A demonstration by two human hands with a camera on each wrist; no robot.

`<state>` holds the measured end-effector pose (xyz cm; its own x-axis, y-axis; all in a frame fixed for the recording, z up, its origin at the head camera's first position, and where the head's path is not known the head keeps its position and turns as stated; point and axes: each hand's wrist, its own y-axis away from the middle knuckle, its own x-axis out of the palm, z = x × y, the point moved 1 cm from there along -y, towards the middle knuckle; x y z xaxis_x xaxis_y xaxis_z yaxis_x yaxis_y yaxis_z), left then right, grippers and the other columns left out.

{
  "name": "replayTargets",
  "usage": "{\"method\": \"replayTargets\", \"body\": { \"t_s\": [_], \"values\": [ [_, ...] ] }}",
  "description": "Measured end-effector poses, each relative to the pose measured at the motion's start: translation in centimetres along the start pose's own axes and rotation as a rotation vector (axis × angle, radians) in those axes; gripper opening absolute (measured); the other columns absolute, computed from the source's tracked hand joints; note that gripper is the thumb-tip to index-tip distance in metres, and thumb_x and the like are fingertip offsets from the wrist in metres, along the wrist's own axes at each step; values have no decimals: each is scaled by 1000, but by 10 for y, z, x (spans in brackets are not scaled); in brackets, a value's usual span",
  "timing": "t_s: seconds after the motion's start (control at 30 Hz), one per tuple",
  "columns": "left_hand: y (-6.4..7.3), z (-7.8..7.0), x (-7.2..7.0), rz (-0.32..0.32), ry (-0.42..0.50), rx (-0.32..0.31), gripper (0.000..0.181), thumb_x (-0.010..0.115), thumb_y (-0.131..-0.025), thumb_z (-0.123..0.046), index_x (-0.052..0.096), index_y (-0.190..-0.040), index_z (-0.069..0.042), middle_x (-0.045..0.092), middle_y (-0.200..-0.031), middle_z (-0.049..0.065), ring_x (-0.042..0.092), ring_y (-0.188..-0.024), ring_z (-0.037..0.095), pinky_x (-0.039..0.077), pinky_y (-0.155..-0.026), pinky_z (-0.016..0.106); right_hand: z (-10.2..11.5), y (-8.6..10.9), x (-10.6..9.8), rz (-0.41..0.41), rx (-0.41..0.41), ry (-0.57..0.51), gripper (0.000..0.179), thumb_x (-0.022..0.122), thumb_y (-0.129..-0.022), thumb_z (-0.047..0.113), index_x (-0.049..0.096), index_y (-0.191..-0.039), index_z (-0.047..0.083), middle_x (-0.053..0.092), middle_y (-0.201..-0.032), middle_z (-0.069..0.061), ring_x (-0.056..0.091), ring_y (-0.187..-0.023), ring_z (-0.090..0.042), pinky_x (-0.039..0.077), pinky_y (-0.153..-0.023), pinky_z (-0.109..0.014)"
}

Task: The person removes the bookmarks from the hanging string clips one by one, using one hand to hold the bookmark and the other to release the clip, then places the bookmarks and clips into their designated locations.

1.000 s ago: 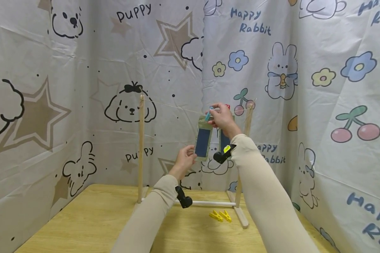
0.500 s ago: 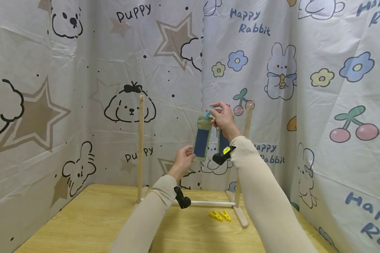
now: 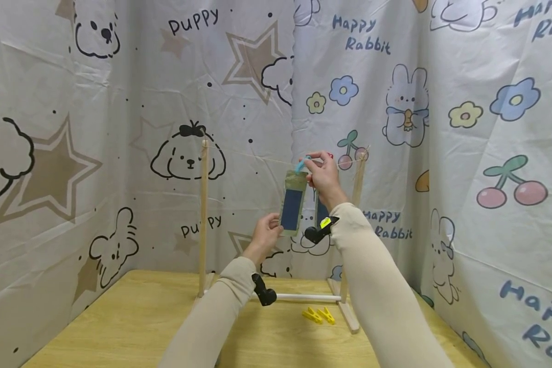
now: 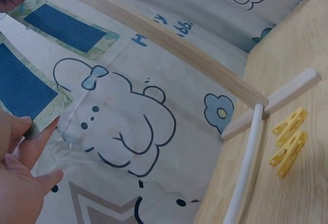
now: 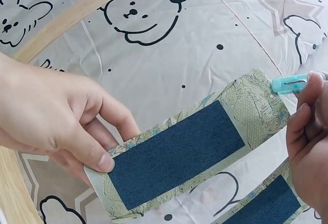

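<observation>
A flat green patterned card [image 3: 292, 209] with a dark blue rectangle hangs below a thin string [image 3: 253, 154]. My left hand [image 3: 263, 237] pinches its lower left corner between thumb and fingers, as the right wrist view also shows. At the card's top end my right hand [image 3: 325, 176] pinches a teal clothespin [image 5: 289, 84], whose jaws lie at the card's upper edge by the string. Part of this clothespin is hidden behind the fingers. Just to the right hangs a second similar card [image 4: 66, 28], partly covered by my right hand and wrist in the head view.
Two wooden posts, left [image 3: 203, 214] and right [image 3: 359, 181], carry the string. A white rod [image 3: 308, 297] joins them low down. Two yellow clothespins [image 4: 289, 142] lie on the wooden table [image 3: 119, 317]. A red clip [image 3: 330, 155] shows behind my right hand. Printed curtains surround the table.
The teal clothespin has tilted further over at the card's top edge. Both hands keep their hold, and the whole head view has shifted slightly.
</observation>
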<state>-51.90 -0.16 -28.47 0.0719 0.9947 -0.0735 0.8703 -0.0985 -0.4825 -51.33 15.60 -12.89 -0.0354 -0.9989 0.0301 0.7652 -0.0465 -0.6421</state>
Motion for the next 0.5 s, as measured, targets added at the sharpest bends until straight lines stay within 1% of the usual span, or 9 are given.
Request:
{"method": "replayTargets", "body": {
  "t_s": [0.13, 0.23, 0.33, 0.5],
  "values": [
    [-1, 0, 0, 1, 9, -1, 44, 53, -105, 5, 49, -149, 2, 49, -149, 26, 50, -136, 38, 49, -103, 48, 0, 0, 2, -22, 13, -71, 11, 59, -107, 10, 58, -117, 7, 68, -128, -20, 50, -48, -4, 39, -46, -17],
    [-1, 0, -1, -2, 7, 5, 44, 53, -105, 6, 50, -148, 3, 50, -147, 26, 51, -135, 39, 49, -103, 48, -2, 0, 3, -34, 36, -119, 12, 59, -107, 10, 59, -119, 8, 67, -130, -19, 50, -49, -4, 39, -46, -17],
    [-1, -1, -1, -3, 1, 14, 43, 54, -104, 6, 51, -147, 3, 51, -146, 26, 52, -134, 38, 50, -102, 48, -3, 0, 4, -50, 50, -169, 14, 60, -107, 11, 58, -120, 8, 65, -134, -20, 51, -49, -3, 39, -45, -16],
    [-1, -2, -3, -1, -11, 35, 43, 54, -104, 6, 51, -147, 4, 51, -146, 28, 52, -133, 40, 50, -101, 48, -3, -1, 5, -92, 55, -279, 10, 59, -107, 10, 57, -117, 12, 62, -138, -21, 52, -46, -1, 39, -44, -15]
  ]
}}
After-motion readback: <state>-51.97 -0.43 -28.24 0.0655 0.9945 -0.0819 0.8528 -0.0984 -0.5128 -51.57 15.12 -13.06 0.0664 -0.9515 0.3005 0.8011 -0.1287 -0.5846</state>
